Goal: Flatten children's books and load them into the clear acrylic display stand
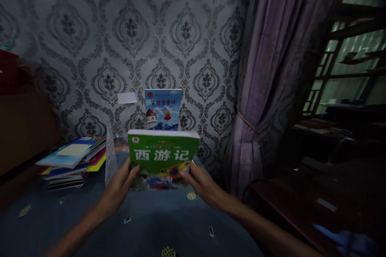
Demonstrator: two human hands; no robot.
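A green paperback book (163, 148) with large white characters on its cover is held up above the table, front cover facing me. My left hand (122, 178) grips its left edge with the thumb on the cover. On its right edge, my right hand (197, 178) holds it the same way. Behind it a blue book (163, 110) with red characters stands upright by the wall, its lower part hidden by the green one. A clear plastic holder (110, 156) stands left of the green book, partly covered by it and my left hand.
On the table's left lies an uneven stack of books (74, 154). The table (99, 225) has a dark blue patterned cover. A brown box (27, 124) is at far left. A purple curtain (256, 88) hangs at right, above a dark red surface (289, 204).
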